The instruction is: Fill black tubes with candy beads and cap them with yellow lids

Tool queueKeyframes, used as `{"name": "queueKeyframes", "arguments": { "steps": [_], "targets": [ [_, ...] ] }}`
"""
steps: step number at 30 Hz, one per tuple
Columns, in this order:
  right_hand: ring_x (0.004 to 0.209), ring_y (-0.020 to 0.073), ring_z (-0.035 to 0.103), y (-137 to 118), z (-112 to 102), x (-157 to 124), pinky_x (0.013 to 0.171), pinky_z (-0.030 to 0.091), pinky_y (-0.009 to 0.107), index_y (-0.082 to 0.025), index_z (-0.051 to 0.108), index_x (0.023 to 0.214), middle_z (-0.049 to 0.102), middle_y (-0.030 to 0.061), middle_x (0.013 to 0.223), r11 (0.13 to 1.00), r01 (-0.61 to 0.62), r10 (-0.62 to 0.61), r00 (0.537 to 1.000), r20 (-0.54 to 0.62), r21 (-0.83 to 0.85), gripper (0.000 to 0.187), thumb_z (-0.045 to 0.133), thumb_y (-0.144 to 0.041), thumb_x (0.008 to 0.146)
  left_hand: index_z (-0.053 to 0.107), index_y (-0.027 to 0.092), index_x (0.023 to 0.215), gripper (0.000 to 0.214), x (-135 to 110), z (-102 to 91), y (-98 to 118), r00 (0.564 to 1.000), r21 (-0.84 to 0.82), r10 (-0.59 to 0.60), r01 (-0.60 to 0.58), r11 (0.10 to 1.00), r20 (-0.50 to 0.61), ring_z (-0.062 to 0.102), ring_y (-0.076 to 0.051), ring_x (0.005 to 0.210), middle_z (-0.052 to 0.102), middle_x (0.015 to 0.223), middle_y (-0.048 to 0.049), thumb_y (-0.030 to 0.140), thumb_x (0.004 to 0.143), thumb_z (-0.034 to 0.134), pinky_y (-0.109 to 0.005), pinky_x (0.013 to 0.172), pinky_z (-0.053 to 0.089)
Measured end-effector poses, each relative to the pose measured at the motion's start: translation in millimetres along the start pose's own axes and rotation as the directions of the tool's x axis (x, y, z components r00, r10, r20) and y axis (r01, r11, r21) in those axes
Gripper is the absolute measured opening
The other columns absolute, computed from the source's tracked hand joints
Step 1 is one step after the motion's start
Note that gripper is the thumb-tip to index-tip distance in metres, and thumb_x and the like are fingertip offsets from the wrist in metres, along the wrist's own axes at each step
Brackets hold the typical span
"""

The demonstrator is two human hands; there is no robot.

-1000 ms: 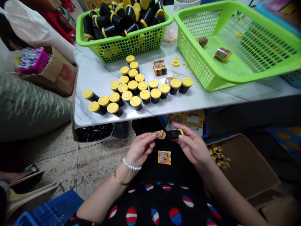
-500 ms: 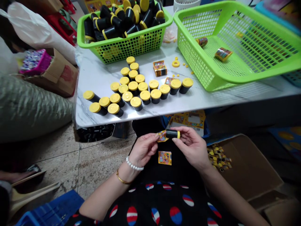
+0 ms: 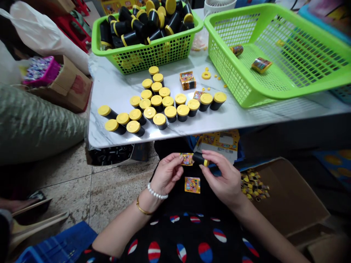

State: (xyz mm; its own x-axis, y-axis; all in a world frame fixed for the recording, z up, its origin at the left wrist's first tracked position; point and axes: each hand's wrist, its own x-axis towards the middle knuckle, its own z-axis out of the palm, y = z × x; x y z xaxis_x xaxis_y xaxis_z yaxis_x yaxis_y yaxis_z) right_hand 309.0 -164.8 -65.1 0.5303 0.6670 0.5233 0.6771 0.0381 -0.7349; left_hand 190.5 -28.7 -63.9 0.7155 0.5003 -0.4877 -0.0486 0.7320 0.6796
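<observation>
Your left grip is closed, thumb and fingers pinching a small printed card. Your right grip is clamped on a black tube, its fingertips around the barrel and a yellow band showing at the far end. Card and tube meet end to end in the air above your lap, though the hands hide exactly how they join.

The tube looks light and stiff, and its smooth surface could slip, so take it around the barrel. The card looks thin and likely to flex, so hold it near an edge.

A second card lies on your spotted clothing just below your hands. Ahead, yellow-capped tubes stand in close rows on the marble-patterned bench, with a few tilted over at the left. Behind them, a green mesh basket is piled with more tubes, and a second green basket holds a few printed pieces. To your right, below the bench, small yellow-and-black pieces lie in a cardboard box.
</observation>
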Motion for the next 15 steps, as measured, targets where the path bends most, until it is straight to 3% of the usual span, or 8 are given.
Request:
{"name": "queueKeyframes", "arguments": {
  "steps": [5, 9, 11, 15],
  "targets": [
    [0.101, 0.0259, 0.062, -2, -1, 0, 0.093, 0.051, 0.045, -0.026, 0.063, 0.115, 0.063, 0.0099, 0.11, 0.979, 0.073, -0.092, 0.991, -0.095, -0.189, 0.04, 0.064, -0.008, 0.079, 0.059, 0.012, 0.08, 0.032, 2, 3.1, -2, 1.0, -0.013, 0.01, -0.01, 1.0, -0.021, 0.04, 0.0, 0.036, 0.064, 0.069, 0.0004, 0.029, 0.064, 0.082, -0.013, 0.03, 0.014],
    [0.098, 0.0241, 0.062, -6, -1, 0, 0.089, 0.053, 0.041, -0.026, 0.063, 0.117, 0.063, 0.0093, 0.107, 0.973, 0.126, -0.128, 0.992, 0.002, -0.194, 0.043, 0.064, -0.006, 0.078, 0.062, 0.012, 0.08, 0.031, 2, 3.9, -3, 0.999, 0.006, 0.033, -0.033, 0.999, -0.04, 0.044, -0.001, 0.04, 0.064, 0.069, -0.0004, 0.029, 0.065, 0.082, -0.013, 0.032, 0.016],
    [0.098, 0.0236, 0.062, -10, -2, 1, 0.088, 0.053, 0.041, -0.026, 0.063, 0.114, 0.063, 0.0083, 0.105, 0.989, 0.082, -0.078, 0.996, 0.04, -0.127, 0.039, 0.065, -0.008, 0.079, 0.064, 0.011, 0.081, 0.029, 1, 3.5, -3, 0.999, 0.039, 0.038, -0.037, 0.999, -0.016, 0.045, -0.002, 0.041, 0.064, 0.068, -0.001, 0.03, 0.067, 0.081, -0.013, 0.033, 0.018],
    [0.094, 0.022, 0.064, -10, -4, 1, 0.082, 0.056, 0.038, -0.026, 0.061, 0.111, 0.062, 0.0074, 0.106, 0.98, -0.18, 0.179, 0.984, 0.021, 0.079, 0.03, 0.063, -0.016, 0.084, 0.066, 0.012, 0.08, 0.026, 0, 3.9, -2, 0.999, 0.083, 0.045, -0.045, 0.996, -0.003, 0.046, -0.002, 0.04, 0.064, 0.066, -0.0008, 0.031, 0.07, 0.08, -0.013, 0.034, 0.019]
  ]
}}
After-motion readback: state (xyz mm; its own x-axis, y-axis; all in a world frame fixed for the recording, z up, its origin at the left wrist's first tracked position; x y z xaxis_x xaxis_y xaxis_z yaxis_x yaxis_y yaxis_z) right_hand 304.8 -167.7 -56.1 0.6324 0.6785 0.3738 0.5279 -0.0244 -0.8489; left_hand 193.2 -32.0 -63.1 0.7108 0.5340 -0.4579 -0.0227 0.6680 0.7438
